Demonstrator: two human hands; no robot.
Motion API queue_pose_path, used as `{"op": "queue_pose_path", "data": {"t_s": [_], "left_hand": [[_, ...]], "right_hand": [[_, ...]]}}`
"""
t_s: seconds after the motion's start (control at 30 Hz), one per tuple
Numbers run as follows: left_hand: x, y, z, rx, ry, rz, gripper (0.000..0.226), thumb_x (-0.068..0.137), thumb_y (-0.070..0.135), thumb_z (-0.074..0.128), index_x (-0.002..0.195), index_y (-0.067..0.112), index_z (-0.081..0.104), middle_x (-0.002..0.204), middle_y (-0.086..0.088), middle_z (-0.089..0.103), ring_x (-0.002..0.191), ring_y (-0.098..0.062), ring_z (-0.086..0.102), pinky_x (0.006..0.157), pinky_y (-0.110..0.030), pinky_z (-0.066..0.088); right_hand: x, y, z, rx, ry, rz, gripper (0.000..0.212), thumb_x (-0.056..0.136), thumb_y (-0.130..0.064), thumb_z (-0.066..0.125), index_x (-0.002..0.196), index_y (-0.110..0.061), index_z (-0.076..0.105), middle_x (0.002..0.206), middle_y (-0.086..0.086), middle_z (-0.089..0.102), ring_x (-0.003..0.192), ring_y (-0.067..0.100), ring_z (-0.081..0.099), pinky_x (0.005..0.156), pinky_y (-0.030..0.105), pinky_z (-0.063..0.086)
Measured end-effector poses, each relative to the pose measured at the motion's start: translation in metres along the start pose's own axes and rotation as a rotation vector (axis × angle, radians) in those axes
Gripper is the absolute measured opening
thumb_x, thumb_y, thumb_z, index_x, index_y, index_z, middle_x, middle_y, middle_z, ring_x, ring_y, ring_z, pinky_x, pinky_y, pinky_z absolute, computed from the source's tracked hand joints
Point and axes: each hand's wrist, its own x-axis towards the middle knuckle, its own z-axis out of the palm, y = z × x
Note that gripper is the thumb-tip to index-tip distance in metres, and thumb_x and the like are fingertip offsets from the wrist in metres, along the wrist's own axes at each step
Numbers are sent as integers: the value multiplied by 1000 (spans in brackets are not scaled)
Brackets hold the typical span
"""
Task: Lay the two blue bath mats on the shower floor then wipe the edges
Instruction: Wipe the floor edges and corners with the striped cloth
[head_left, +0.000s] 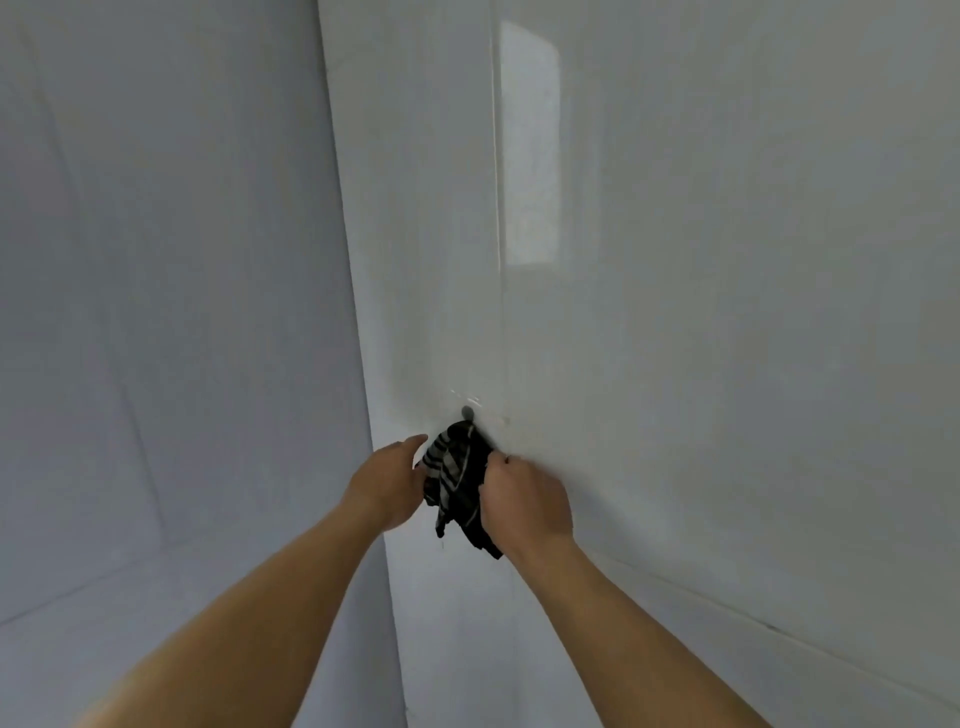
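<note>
Taking dark striped cloth (457, 480) off wall hook (467, 413) at its 12 o'clock; right hand (524, 501) clenches it, left hand (389, 483) touches it, grip unclear. Next, probably: lift clear, wipe edges.

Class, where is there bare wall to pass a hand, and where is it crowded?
Bare: the white panel right of the right hand, and the grey wall left of the left hand. Crowded: below the hook, where both hands hold the striped cloth.

A glossy white wall panel (727, 312) bears a pale rectangular reflection (530, 145) beside a thin vertical seam (497, 208), a small dark hook (467, 413) sits low near that seam, and a duller wall (156, 260) stands left.
</note>
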Motion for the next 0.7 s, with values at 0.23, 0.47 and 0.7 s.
{"op": "queue_pose_path", "data": {"t_s": [0.23,0.47,0.7], "left_hand": [[12,-10,17,-42,153,36,23,101,30,49,115,25,67,106,1,66,101,-22,60,79,-36,50],[-13,-31,-22,-109,280,54,15,100,22,39,93,15,51,77,-2,61,72,-25,57,63,-39,46],[-118,-105,-82,-80,277,-46,10,99,24,40,93,20,47,69,4,59,64,-19,56,52,-33,34]], "right_hand": [[11,-12,12,-46,50,83,20,95,-3,51,112,-10,57,109,8,67,92,26,66,61,33,39],[4,-31,-8,7,205,58,19,100,-18,46,114,-10,56,110,6,64,95,23,60,62,32,33],[-26,-93,-2,48,175,-41,13,98,-15,46,107,-11,54,104,7,62,93,23,54,58,32,31]]}}
